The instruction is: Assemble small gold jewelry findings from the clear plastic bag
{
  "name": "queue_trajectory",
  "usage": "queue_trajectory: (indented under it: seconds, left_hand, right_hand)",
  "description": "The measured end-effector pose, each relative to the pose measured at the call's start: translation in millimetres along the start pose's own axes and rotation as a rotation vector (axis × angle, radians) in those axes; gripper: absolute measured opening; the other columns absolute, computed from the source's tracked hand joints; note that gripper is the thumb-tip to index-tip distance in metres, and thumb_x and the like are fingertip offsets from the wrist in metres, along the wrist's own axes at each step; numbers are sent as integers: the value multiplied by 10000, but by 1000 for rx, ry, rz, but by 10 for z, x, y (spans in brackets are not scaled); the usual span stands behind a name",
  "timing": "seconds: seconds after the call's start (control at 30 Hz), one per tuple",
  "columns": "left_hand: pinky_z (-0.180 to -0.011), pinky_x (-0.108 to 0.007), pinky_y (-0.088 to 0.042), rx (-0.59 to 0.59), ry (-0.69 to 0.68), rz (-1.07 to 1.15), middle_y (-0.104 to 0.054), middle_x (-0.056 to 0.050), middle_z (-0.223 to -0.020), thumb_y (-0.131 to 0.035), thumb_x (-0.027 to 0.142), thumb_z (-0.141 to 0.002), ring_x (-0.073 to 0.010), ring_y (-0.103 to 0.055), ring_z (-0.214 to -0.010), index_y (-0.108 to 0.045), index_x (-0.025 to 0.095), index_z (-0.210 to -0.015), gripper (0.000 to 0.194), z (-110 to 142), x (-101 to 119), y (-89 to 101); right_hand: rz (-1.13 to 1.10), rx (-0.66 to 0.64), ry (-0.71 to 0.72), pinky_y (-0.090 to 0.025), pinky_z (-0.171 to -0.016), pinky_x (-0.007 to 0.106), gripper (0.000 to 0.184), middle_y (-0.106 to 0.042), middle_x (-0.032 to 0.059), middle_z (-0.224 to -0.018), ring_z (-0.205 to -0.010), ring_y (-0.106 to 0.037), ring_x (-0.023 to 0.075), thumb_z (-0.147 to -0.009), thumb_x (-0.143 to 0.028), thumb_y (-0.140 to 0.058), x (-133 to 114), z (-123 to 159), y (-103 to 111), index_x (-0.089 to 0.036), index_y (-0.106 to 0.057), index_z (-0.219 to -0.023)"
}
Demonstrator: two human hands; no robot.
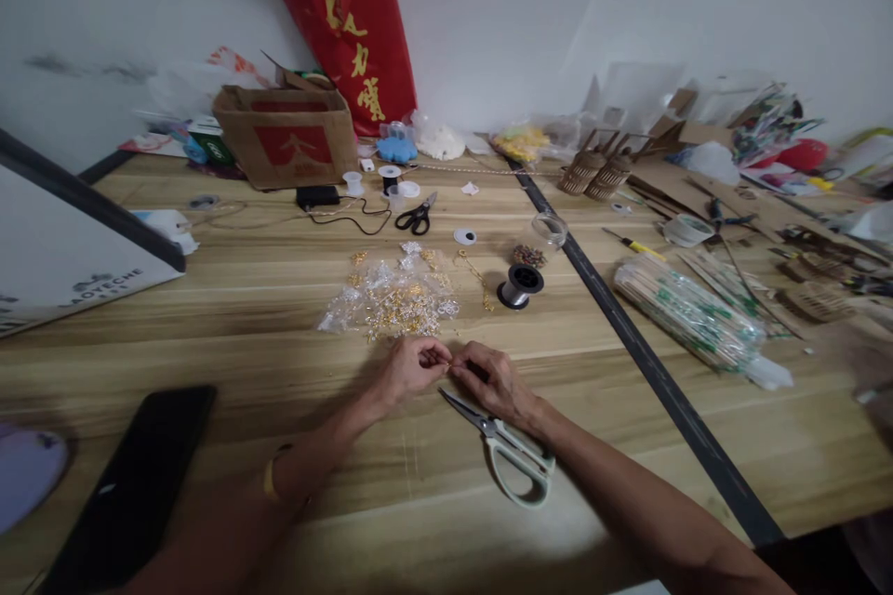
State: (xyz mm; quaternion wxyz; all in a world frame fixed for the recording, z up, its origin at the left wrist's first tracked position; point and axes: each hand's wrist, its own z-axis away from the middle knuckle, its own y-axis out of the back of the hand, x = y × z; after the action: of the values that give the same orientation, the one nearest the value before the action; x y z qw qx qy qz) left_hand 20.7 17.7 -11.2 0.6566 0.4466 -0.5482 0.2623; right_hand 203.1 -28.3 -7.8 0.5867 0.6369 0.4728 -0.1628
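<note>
Left hand (419, 366): closed, my thumb and finger pinched on a tiny piece (450, 365), too small to identify
Right hand (499, 381): closed, fingertips pinched at the same piece, meeting my left
Tiny piece: between my fingertips, just near of the shiny bits (410, 305)
Shiny bits: gold and silver, heaped with clear bags (340, 309), left of centre
Scissors (495, 432): pale handles, lying just near of my right hand, tips pointing far left
Spool (517, 292): far of my right hand, right of a gold chain (479, 279)
</note>
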Motion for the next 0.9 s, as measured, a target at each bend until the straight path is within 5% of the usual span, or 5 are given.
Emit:
queue_trajectory:
  seconds: [0.5,0.9]
  left_hand:
    - [-598,-212,-518,23,-39,-118,-720,-34,-692,-641,153,-677,-145,-654,-630,-713,143,-710,80,4,-91,-9]
    - [-580,-201,-491,-42,25,-14,-700,-33,-649,-627,148,-673,-121,-605,-586,-705,125,-702,86,-12,-14,35]
  right_hand:
    - [119,18,159,-445,-640,259,153,-609,53,-786,-687,-564,148,-952,-244,-456,-28,16,-16,-188,-590,-904]
    - [75,35,84,-443,-624,251,169,-605,40,-766,-656,-551,138,-941,-287,-479,-7,30,-11,-191,-605,-884]
